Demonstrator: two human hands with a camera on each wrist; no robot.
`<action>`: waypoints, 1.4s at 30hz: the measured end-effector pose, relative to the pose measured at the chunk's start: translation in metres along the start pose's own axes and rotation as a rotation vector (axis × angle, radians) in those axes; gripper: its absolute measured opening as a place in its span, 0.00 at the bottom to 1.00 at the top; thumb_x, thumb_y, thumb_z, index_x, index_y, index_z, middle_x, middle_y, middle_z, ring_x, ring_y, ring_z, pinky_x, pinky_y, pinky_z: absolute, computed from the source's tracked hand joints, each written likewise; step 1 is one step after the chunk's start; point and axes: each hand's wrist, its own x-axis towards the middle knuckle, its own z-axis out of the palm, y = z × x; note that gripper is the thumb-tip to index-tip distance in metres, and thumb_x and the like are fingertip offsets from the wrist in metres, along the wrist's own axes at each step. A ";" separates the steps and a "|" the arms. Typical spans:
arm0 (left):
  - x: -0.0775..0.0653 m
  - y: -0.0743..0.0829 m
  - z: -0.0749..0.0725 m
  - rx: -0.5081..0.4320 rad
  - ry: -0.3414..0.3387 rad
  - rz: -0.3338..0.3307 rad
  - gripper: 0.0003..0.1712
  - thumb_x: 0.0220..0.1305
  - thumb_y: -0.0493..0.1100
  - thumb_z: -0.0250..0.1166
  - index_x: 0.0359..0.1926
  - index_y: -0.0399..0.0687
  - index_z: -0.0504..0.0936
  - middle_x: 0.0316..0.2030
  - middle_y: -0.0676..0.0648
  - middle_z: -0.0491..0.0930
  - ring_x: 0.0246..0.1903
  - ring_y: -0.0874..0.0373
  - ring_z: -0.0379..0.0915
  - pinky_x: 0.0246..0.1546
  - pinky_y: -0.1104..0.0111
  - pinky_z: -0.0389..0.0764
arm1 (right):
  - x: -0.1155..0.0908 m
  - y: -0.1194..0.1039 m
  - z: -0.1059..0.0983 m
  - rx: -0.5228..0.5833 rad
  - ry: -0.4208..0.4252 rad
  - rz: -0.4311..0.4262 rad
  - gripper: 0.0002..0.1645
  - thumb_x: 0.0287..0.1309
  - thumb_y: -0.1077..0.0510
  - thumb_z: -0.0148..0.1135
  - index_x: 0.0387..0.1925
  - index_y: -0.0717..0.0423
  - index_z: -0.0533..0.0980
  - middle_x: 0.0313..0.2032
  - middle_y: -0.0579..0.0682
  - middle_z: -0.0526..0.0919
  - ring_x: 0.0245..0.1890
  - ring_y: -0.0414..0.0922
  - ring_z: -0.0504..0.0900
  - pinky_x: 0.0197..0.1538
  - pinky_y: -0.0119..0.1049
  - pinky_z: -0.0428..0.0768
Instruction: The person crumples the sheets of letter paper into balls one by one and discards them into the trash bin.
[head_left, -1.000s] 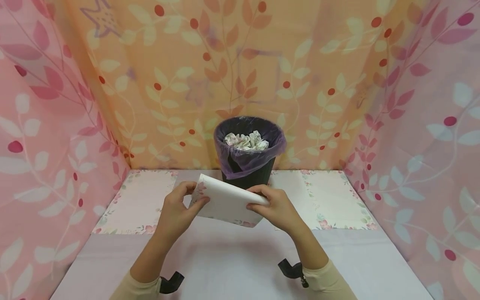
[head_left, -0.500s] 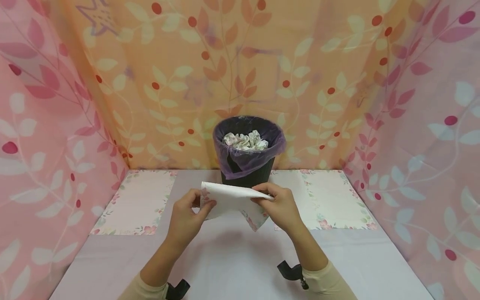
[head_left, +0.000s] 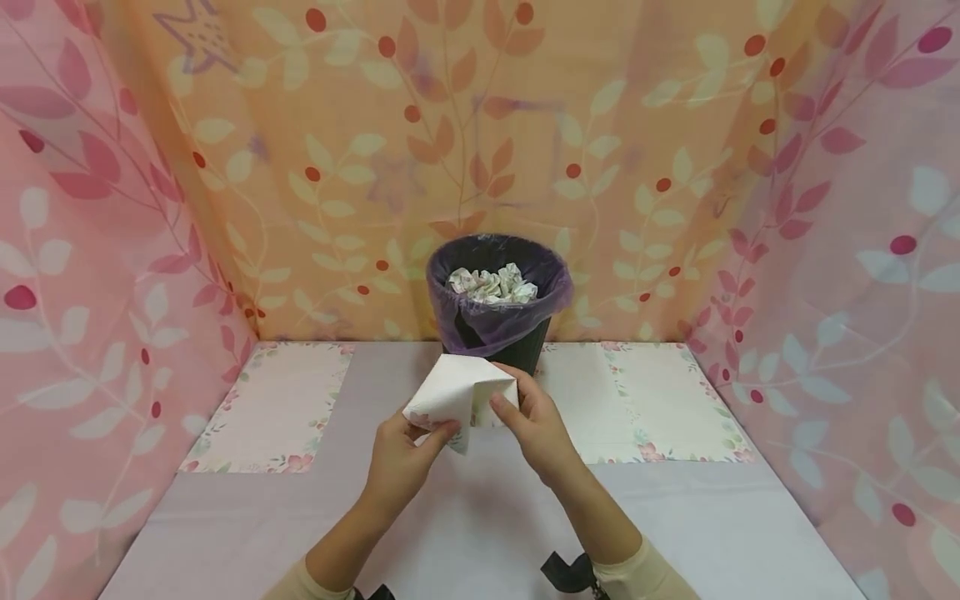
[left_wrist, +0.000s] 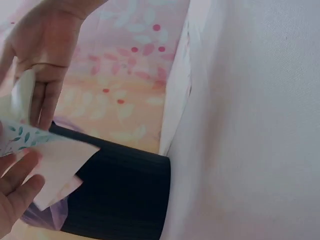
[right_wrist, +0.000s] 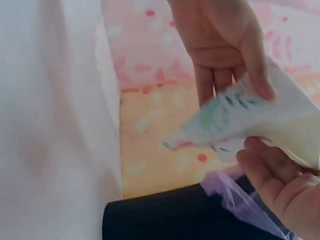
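Observation:
A sheet of floral-edged white paper, folded and bent, is held up in front of the bin. My left hand pinches its lower left corner between thumb and fingers. At the sheet's right side, my right hand grips it with the thumb in front and the fingers behind. Part of the paper hangs down in a point below the hands in the left wrist view. Behind it stands a black bin with a purple liner, and crumpled paper lies inside.
One flat floral-edged sheet lies on the table at the left. More such sheets lie at the right, overlapping. Patterned cloth walls enclose the back and both sides.
Both hands have drawn closer together, the left moving right and the right moving left. The paper has gone from a broad folded sheet to a narrower, bent shape.

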 end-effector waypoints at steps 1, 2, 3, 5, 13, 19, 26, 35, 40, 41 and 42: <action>-0.001 0.000 0.001 0.011 0.008 0.016 0.18 0.58 0.42 0.78 0.48 0.45 0.86 0.43 0.51 0.88 0.43 0.60 0.86 0.42 0.68 0.86 | -0.001 0.000 0.003 0.005 -0.034 -0.004 0.32 0.71 0.55 0.63 0.72 0.54 0.65 0.62 0.59 0.76 0.57 0.50 0.79 0.55 0.38 0.83; -0.001 0.000 0.001 0.034 0.020 0.039 0.17 0.58 0.43 0.78 0.48 0.46 0.87 0.43 0.52 0.88 0.42 0.60 0.86 0.42 0.69 0.86 | -0.003 -0.001 0.006 0.009 -0.065 -0.008 0.36 0.69 0.54 0.65 0.73 0.54 0.63 0.62 0.60 0.75 0.57 0.51 0.79 0.55 0.38 0.83; -0.002 0.000 0.002 0.061 0.034 0.066 0.16 0.58 0.43 0.78 0.47 0.47 0.87 0.42 0.53 0.89 0.42 0.60 0.85 0.41 0.69 0.86 | -0.004 -0.001 0.009 0.010 -0.091 -0.011 0.39 0.67 0.52 0.68 0.74 0.54 0.62 0.61 0.61 0.75 0.56 0.51 0.80 0.54 0.39 0.84; -0.003 0.000 0.005 0.124 0.065 0.128 0.13 0.59 0.43 0.77 0.45 0.47 0.88 0.40 0.55 0.89 0.40 0.62 0.85 0.38 0.72 0.85 | -0.007 -0.001 0.014 0.030 -0.127 -0.006 0.44 0.63 0.50 0.72 0.74 0.54 0.60 0.61 0.61 0.74 0.56 0.52 0.81 0.53 0.40 0.84; -0.016 0.001 0.021 0.375 0.070 0.429 0.13 0.55 0.37 0.79 0.41 0.39 0.87 0.36 0.49 0.86 0.38 0.56 0.78 0.37 0.73 0.80 | -0.014 0.004 0.028 0.016 0.046 0.093 0.41 0.53 0.53 0.80 0.63 0.53 0.67 0.55 0.57 0.78 0.49 0.51 0.81 0.47 0.43 0.85; -0.008 0.002 0.017 0.398 -0.108 0.552 0.21 0.53 0.46 0.81 0.48 0.46 0.88 0.49 0.52 0.87 0.56 0.52 0.75 0.55 0.66 0.79 | -0.010 0.000 0.021 0.035 0.200 0.030 0.26 0.55 0.62 0.77 0.53 0.57 0.73 0.53 0.56 0.80 0.51 0.52 0.81 0.48 0.40 0.84; 0.001 0.010 0.000 0.143 -0.057 0.332 0.23 0.55 0.43 0.80 0.52 0.49 0.84 0.60 0.51 0.80 0.60 0.53 0.77 0.59 0.68 0.80 | -0.004 -0.004 0.007 0.088 0.274 -0.041 0.11 0.61 0.78 0.57 0.42 0.66 0.75 0.48 0.56 0.84 0.47 0.48 0.84 0.45 0.36 0.85; -0.005 0.022 -0.003 -0.130 -0.187 -0.241 0.59 0.53 0.46 0.82 0.77 0.60 0.53 0.74 0.48 0.62 0.67 0.46 0.70 0.63 0.47 0.76 | -0.005 0.010 0.009 0.014 0.183 -0.054 0.13 0.55 0.79 0.61 0.31 0.60 0.83 0.36 0.52 0.86 0.38 0.42 0.82 0.38 0.34 0.83; -0.005 0.021 -0.002 -0.183 -0.191 -0.279 0.59 0.52 0.44 0.82 0.76 0.56 0.53 0.68 0.47 0.71 0.60 0.49 0.76 0.60 0.58 0.80 | -0.005 0.013 0.013 0.011 0.092 -0.080 0.07 0.57 0.75 0.66 0.32 0.63 0.84 0.37 0.52 0.89 0.39 0.43 0.85 0.39 0.35 0.85; -0.005 0.021 -0.002 -0.198 -0.197 -0.271 0.57 0.53 0.43 0.82 0.75 0.54 0.54 0.66 0.46 0.73 0.59 0.49 0.77 0.59 0.60 0.80 | -0.005 0.014 0.013 0.010 0.072 -0.085 0.06 0.58 0.74 0.66 0.32 0.64 0.84 0.37 0.51 0.89 0.39 0.43 0.85 0.39 0.35 0.85; -0.005 0.021 -0.002 -0.209 -0.208 -0.262 0.55 0.54 0.43 0.81 0.75 0.54 0.55 0.64 0.46 0.75 0.57 0.49 0.78 0.58 0.61 0.81 | -0.005 0.015 0.014 0.016 0.058 -0.087 0.05 0.58 0.74 0.67 0.31 0.65 0.83 0.37 0.49 0.89 0.40 0.43 0.85 0.39 0.35 0.85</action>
